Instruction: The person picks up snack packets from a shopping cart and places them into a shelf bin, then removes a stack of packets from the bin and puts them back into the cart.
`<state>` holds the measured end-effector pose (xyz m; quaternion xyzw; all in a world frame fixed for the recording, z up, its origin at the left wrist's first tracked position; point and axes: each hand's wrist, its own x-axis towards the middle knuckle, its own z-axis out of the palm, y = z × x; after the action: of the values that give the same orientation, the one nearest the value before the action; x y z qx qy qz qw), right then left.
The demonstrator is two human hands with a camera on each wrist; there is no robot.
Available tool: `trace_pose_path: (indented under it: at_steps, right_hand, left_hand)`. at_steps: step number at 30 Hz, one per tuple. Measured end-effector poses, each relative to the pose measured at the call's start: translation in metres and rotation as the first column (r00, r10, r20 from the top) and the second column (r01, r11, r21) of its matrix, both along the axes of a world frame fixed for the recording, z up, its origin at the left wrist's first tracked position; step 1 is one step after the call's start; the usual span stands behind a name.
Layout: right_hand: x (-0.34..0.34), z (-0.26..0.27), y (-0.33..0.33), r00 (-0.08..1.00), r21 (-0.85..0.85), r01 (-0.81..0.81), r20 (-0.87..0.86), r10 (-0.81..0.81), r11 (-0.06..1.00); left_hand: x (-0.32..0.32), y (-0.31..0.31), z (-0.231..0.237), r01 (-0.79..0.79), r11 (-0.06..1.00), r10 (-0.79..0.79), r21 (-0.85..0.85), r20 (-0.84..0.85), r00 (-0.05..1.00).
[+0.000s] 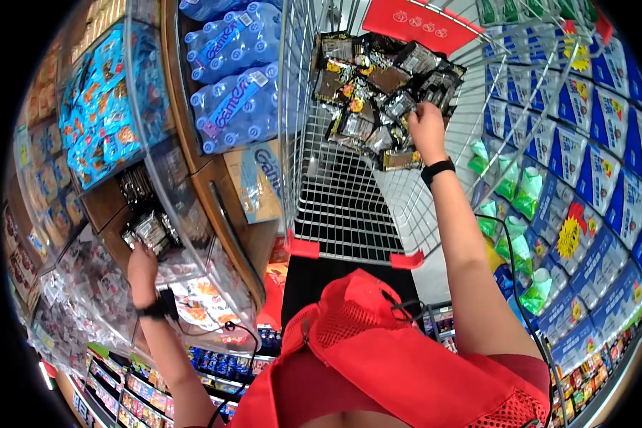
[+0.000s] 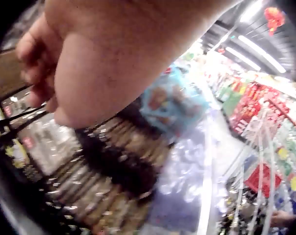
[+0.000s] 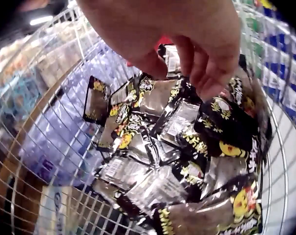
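Note:
On the left, my left hand (image 1: 143, 266) grips black snack packets (image 1: 152, 232) with clear windows at the near end of a shelf bin. In the left wrist view its fingers (image 2: 36, 73) curl down over a packet's pale back (image 2: 47, 142), and the palm hides part of the grip. My right hand (image 1: 428, 132) is inside a shopping cart, over a heap of the same black packets (image 1: 357, 125). Seen from the right wrist, thumb and fingers (image 3: 210, 88) are apart and loosely bent, fingertips right at the top packet (image 3: 226, 122).
The wire cart (image 1: 349, 250) has a red panel (image 1: 424, 25) at its far end. Blue-wrapped bottle packs (image 1: 235, 107) stand between bin and cart. Light-blue snack bags (image 1: 100, 114) fill the bin beyond. Blue and white packs (image 1: 578, 192) line the right side, with green bags (image 1: 528, 192) before them.

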<state>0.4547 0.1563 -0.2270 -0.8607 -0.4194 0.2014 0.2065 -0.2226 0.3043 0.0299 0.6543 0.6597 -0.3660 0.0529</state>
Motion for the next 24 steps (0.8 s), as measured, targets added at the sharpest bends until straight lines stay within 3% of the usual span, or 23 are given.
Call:
trace_pose_path:
  at_steps: [2, 3, 4, 5, 6, 7, 8, 9, 12, 14, 15, 16, 17, 18, 19, 21, 22, 23, 24]
  right_hand:
    - [-0.004, -0.007, 0.046, 0.97, 0.108, -0.191, 0.173, 0.171, 0.976]
    - [-0.003, -0.01, 0.072, 0.927, 0.127, -0.322, 0.246, 0.284, 0.938]
    - [-0.008, -0.021, 0.091, 0.89, 0.115, -0.361, 0.338, 0.305, 0.926]
    - [-0.014, -0.034, 0.105, 0.854, 0.026, -0.361, 0.411, 0.319, 0.932]
    - [-0.018, -0.044, 0.114, 0.808, -0.065, -0.355, 0.481, 0.341, 0.933]
    - [-0.02, -0.052, 0.121, 0.818, -0.125, -0.317, 0.466, 0.338, 0.94]
    - [-0.023, -0.057, 0.126, 0.826, -0.185, -0.278, 0.455, 0.333, 0.943]
    - [-0.025, -0.06, 0.127, 0.833, -0.171, -0.268, 0.454, 0.317, 0.948]
    - [-0.041, -0.021, 0.11, 0.845, -0.087, -0.335, 0.412, 0.34, 0.938]
    - [-0.055, 0.0, 0.081, 0.926, 0.245, -0.362, 0.207, 0.316, 0.899]
    - [-0.074, 0.035, 0.067, 0.937, 0.172, -0.348, 0.024, 0.349, 0.922]
    - [-0.088, 0.061, 0.047, 0.876, 0.107, -0.458, -0.112, 0.469, 0.882]
    - [-0.105, 0.074, 0.032, 0.813, -0.062, -0.528, -0.323, 0.484, 0.847]
    - [-0.12, 0.075, 0.011, 0.747, -0.061, -0.634, -0.306, 0.59, 0.771]
    - [-0.117, 0.086, 0.016, 0.63, 0.024, -0.618, -0.582, 0.514, 0.786]
    - [-0.09, 0.105, 0.049, 0.374, 0.026, -0.756, -0.803, 0.464, 0.654]
    - [-0.071, 0.055, 0.052, 0.525, 0.222, -0.67, -0.534, 0.663, 0.708]
    - [-0.061, 0.034, 0.083, 0.731, 0.045, -0.369, -0.602, 0.32, 0.928]
    - [-0.069, 0.029, 0.114, 0.932, 0.117, -0.114, -0.332, 0.147, 0.987]
  left_hand:
    - [0.094, -0.022, 0.033, -0.036, 0.999, 0.04, -0.02, 0.303, 0.952]
    - [0.142, -0.037, 0.036, -0.134, 0.988, 0.157, -0.082, 0.513, 0.844]
    - [0.191, -0.051, 0.037, -0.232, 0.933, 0.36, -0.276, 0.671, 0.648]
    - [0.221, -0.074, 0.023, -0.223, 0.859, 0.512, -0.461, 0.761, 0.398]
    - [0.259, -0.09, 0.013, -0.106, 0.828, 0.556, -0.551, 0.78, 0.288]
    - [0.293, -0.1, 0.0, -0.01, 0.657, 0.749, -0.753, 0.652, 0.112]
    - [0.317, -0.115, -0.027, 0.157, 0.677, 0.72, -0.719, 0.691, 0.062]
    - [0.343, -0.131, -0.055, 0.19, 0.621, 0.779, -0.76, 0.625, -0.048]
    - [0.412, -0.147, -0.146, -0.028, 0.558, 0.768, -0.83, 0.528, -0.362]
    - [0.446, -0.132, -0.178, -0.248, 0.496, 0.702, -0.832, 0.552, -0.45]
    - [0.455, -0.125, -0.195, -0.23, 0.49, 0.643, -0.841, 0.526, -0.556]
    - [0.459, -0.125, -0.206, -0.219, 0.465, 0.584, -0.858, 0.484, -0.652]
    - [0.459, -0.119, -0.206, -0.206, 0.477, 0.526, -0.854, 0.465, -0.712]
    - [0.454, -0.118, -0.211, -0.2, 0.394, 0.524, -0.897, 0.398, -0.753]
    - [0.441, -0.119, -0.21, -0.193, 0.347, 0.572, -0.918, 0.37, -0.732]
    - [0.414, -0.131, -0.224, -0.294, 0.394, 0.52, -0.871, 0.475, -0.71]
    - [0.402, -0.14, -0.234, -0.329, 0.323, 0.479, -0.887, 0.453, -0.752]
    - [0.39, -0.14, -0.239, -0.32, 0.247, 0.455, -0.915, 0.401, -0.795]
    - [0.378, -0.145, -0.242, -0.309, 0.163, 0.429, -0.937, 0.35, -0.833]
